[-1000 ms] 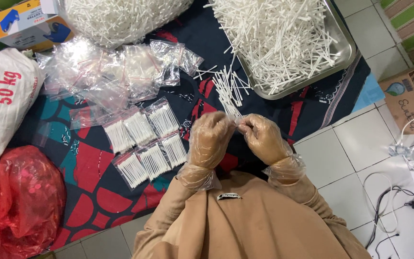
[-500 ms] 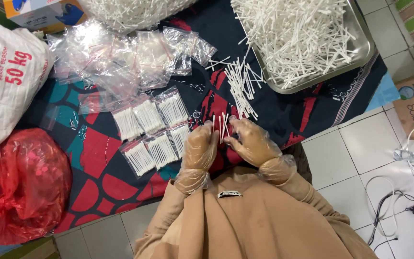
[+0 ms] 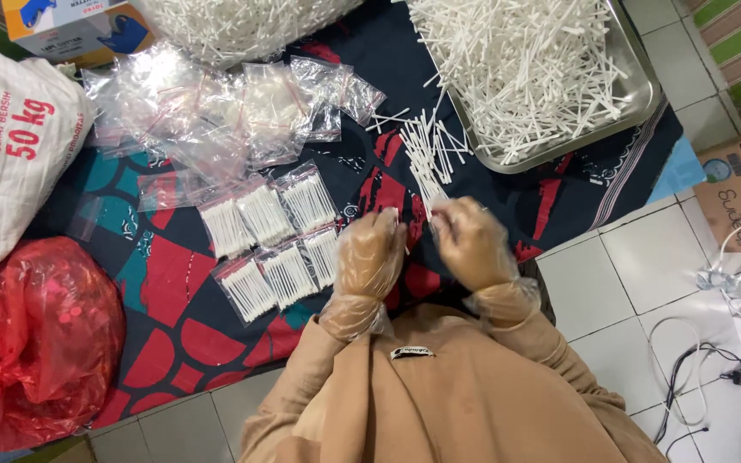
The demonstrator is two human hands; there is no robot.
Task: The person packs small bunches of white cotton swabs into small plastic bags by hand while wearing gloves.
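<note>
Since half a second ago our hands have drawn slightly apart, and the upright bundle of white sticks [image 3: 436,206] now shows only at the fingertips of our right hand [image 3: 471,243], which pinches it. Our gloved left hand [image 3: 369,255] is curled shut just beside, whether on anything we cannot tell. Filled packets [image 3: 272,244] lie left on the patterned cloth [image 3: 173,339], a steel tray [image 3: 628,107] of loose sticks beyond.

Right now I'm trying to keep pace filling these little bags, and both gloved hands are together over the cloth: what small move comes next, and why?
Probably reach the right hand forward to the loose white sticks lying just ahead on the patterned cloth. The left hand sits beside the six filled bags, while empty clear bags wait further back. What the hands pinch is too blurred to tell.
</note>
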